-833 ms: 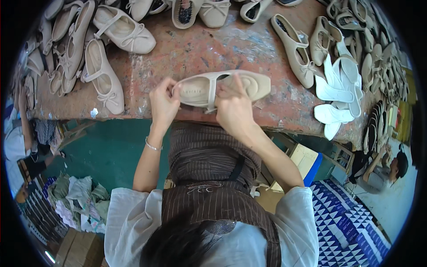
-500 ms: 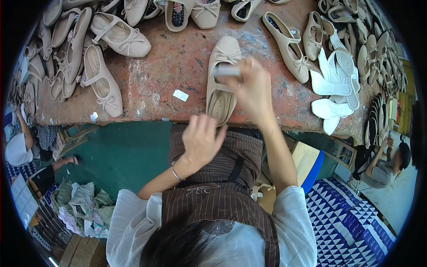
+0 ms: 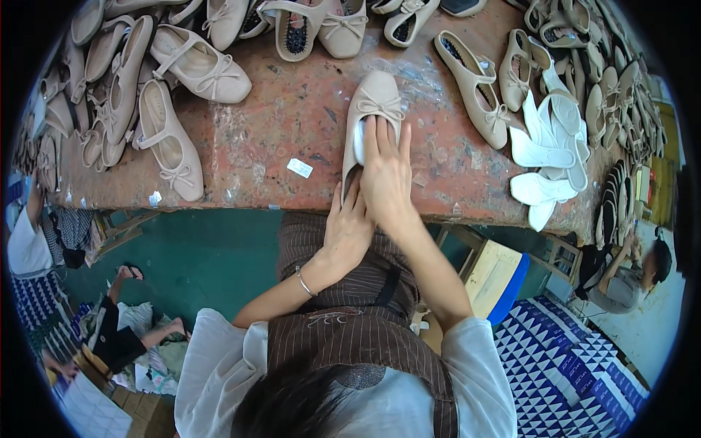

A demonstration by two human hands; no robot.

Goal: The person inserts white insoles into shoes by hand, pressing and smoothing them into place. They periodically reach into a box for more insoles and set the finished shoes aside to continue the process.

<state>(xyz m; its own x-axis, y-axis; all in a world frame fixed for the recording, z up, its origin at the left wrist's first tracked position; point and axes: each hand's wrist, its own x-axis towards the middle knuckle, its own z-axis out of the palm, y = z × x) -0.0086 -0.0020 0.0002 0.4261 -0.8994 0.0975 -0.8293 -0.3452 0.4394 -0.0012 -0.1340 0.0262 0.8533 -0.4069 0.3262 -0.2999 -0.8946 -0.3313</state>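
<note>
A beige square-toed ballet flat (image 3: 376, 87) with a bow lies toe away from me at the table's front edge. My right hand (image 3: 387, 179) reaches into its opening with the fingers stretched toward the toe. Beside those fingers, inside the shoe, shows a smooth white piece (image 3: 358, 142); most of it is hidden, so I cannot tell its kind. At the heel, my left hand (image 3: 348, 230) has its fingers closed about the shoe's back end, just under my right wrist.
Finished-looking beige strap flats (image 3: 175, 150) crowd the worn red table (image 3: 277, 131) at left, back and right. White shoe-shaped pieces (image 3: 544, 160) are piled at the right. A small white label (image 3: 299, 168) lies left of the shoe. Two other people sit far left and right.
My right hand has come down from above the strap into the shoe, taking the pale piece it held inside. My left hand has moved right and up onto the heel.
</note>
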